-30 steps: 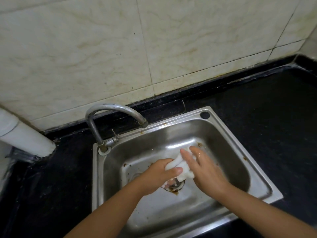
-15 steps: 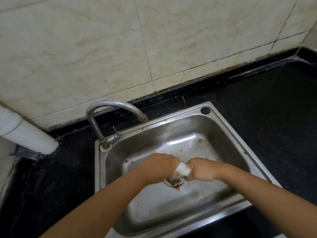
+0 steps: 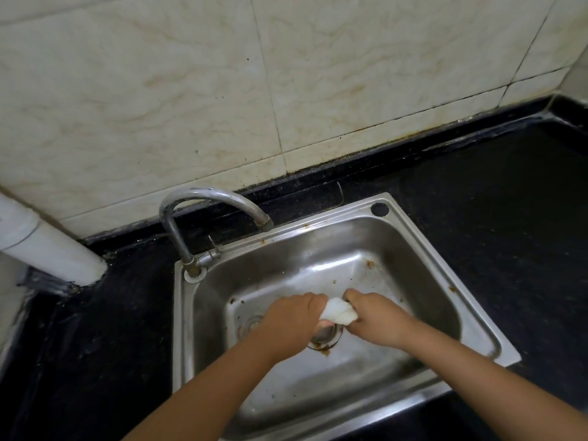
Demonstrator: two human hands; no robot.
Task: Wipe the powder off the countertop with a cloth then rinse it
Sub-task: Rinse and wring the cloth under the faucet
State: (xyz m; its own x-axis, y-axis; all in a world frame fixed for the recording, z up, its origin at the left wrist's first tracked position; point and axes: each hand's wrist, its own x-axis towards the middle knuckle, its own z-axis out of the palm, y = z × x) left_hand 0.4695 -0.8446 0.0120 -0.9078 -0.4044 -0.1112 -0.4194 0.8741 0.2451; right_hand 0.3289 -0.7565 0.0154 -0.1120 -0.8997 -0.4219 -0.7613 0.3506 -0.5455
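A white cloth (image 3: 338,314) is bunched and twisted between my two hands over the drain (image 3: 327,338) of the steel sink (image 3: 423,246). My left hand (image 3: 289,323) grips its left end in a fist. Gripping the right end, my right hand (image 3: 378,316) is also curled into a fist. Only a short stretch of cloth shows between the fists. The black countertop (image 3: 509,202) lies to the right of the sink; no powder is visible on it.
A curved chrome tap (image 3: 203,202) stands at the sink's back left corner; no water is seen running from it. A white pipe (image 3: 44,246) slants down at the far left. Tiled wall rises behind the counter. Rust spots mark the sink floor.
A second ago my right hand lay flat on the cloth; both hands then closed round it and have twisted it tight over the drain.
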